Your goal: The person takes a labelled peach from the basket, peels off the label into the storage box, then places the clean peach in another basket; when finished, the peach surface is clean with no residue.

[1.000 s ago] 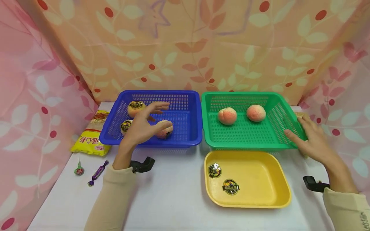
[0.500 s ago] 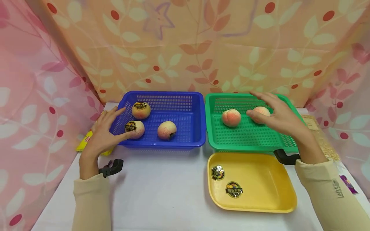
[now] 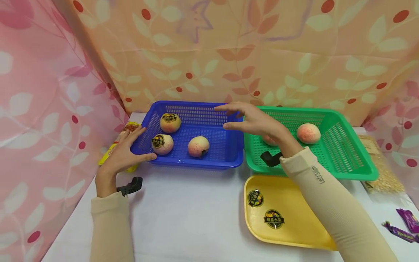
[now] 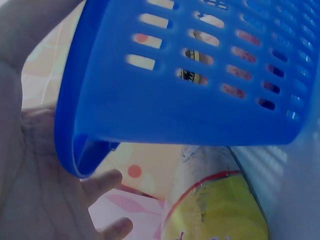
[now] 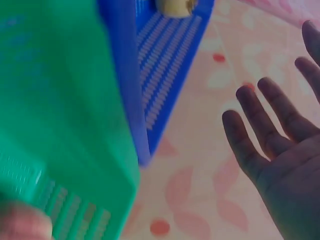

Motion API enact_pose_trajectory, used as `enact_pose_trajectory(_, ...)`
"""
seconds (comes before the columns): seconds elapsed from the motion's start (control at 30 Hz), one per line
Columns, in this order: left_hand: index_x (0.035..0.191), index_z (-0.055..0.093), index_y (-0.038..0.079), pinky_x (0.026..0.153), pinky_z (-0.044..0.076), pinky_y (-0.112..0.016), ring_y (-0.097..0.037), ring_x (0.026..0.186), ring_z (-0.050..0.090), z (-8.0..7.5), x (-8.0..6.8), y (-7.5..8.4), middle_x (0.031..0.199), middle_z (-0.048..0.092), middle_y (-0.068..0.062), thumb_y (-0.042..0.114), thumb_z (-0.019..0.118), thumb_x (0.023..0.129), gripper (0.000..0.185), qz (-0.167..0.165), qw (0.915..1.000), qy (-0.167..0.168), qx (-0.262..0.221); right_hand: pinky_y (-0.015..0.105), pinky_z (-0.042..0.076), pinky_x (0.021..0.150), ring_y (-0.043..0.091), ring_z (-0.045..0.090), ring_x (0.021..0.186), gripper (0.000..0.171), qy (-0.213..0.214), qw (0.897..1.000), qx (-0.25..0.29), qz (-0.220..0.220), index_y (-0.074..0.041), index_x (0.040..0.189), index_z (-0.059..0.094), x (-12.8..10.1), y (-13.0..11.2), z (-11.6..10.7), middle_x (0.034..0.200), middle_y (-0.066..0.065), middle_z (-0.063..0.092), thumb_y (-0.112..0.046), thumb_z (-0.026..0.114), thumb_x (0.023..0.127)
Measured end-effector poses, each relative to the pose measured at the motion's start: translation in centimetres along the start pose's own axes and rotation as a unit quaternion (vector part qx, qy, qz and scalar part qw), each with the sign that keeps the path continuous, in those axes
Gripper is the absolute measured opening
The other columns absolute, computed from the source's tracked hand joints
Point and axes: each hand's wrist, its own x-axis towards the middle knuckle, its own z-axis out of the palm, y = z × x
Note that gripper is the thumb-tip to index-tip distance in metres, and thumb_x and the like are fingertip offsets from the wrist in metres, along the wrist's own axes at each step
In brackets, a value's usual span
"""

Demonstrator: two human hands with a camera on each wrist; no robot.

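Note:
A blue basket [image 3: 209, 162] stands left of centre with three peaches: one at the back [image 3: 170, 127], one near the front left [image 3: 166, 145] and one near the middle [image 3: 198, 143]. My left hand [image 3: 119, 153] touches its left end, thumb at the front rim; the left wrist view shows the rim against the palm and the fingers extended. My right hand [image 3: 252, 118] is held over where the blue and green baskets meet, fingers spread and holding nothing. In the green basket [image 3: 350, 147] lie a peach [image 3: 308, 133] and another [image 3: 269, 140], mostly hidden by my right hand.
A yellow basin [image 3: 294, 222] with two round fruit stickers on it stands before the green basket, partly under my right sleeve. A yellow food bag [image 3: 104, 158] lies at left. At right are a bag of grains [image 3: 386, 171] and purple-wrapped sweets [image 3: 400, 233].
My right hand has left the green basket's right end and crossed leftward over it. My left hand has moved from above the blue basket's peaches to its left rim. The view has turned right.

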Motion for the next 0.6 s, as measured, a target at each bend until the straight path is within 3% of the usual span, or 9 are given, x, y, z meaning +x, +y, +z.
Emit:
enact_pose_trajectory(0.3, 0.165, 0.01, 0.029, 0.113, 0.007, -0.083, -0.038, 0.158, -0.018, 0.2, 0.1, -0.4, 0.173, 0.001, 0.004, 0.065, 0.074, 0.081, 0.111, -0.008, 0.9999, -0.002, 0.007, 0.042, 0.053, 0.102, 0.021, 0.057, 0.13, 0.04, -0.099, 0.995, 0.004, -0.008, -0.02, 0.136, 0.067, 5.7, 0.7, 3.2, 0.142, 0.0, 0.063, -0.016, 0.071, 0.096)
enact_pose_trajectory(0.6, 0.165, 0.01, 0.032, 0.114, 0.01, -0.081, -0.038, 0.158, -0.016, 0.1, 0.1, -0.4, 0.174, 0.001, 0.006, 0.061, 0.075, 0.081, 0.11, -0.016, 0.9999, -0.005, 0.001, 0.045, 0.035, 0.123, 0.026, 0.047, 0.145, 0.045, -0.222, 0.975, -0.008, 0.009, -0.018, 0.136, 0.066, 8.1, 1.0, 4.7, 0.144, 0.002, 0.062, -0.003, 0.067, 0.094)
